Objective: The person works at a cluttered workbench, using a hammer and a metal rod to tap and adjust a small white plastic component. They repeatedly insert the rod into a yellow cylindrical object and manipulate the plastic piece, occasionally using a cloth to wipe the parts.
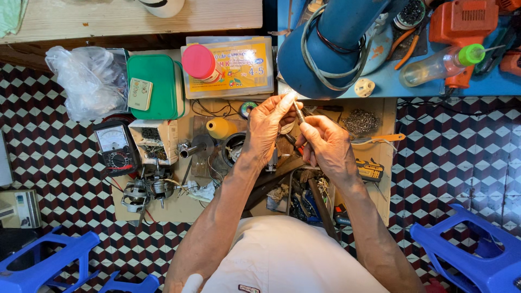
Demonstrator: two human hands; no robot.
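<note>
My left hand [267, 126] and my right hand [327, 145] are raised together over a cluttered low wooden board [179, 209]. Both pinch a thin metal tool or rod [299, 113] that points up and away; its lower part is hidden in my right fist, where a bit of red handle shows. My left fingertips touch the rod's upper end. Just beyond the hands lies a big blue fan motor housing [331, 43] wrapped with grey cable.
On the board lie an analog multimeter [116, 147], a small motor [144, 191], a yellow thread cone [220, 128], a green box [157, 86], a clear parts case [230, 68], steel wool [361, 121]. A blue bench holds an orange drill [461, 27] and spray bottle [442, 64]. Blue plastic stools [472, 255] flank me.
</note>
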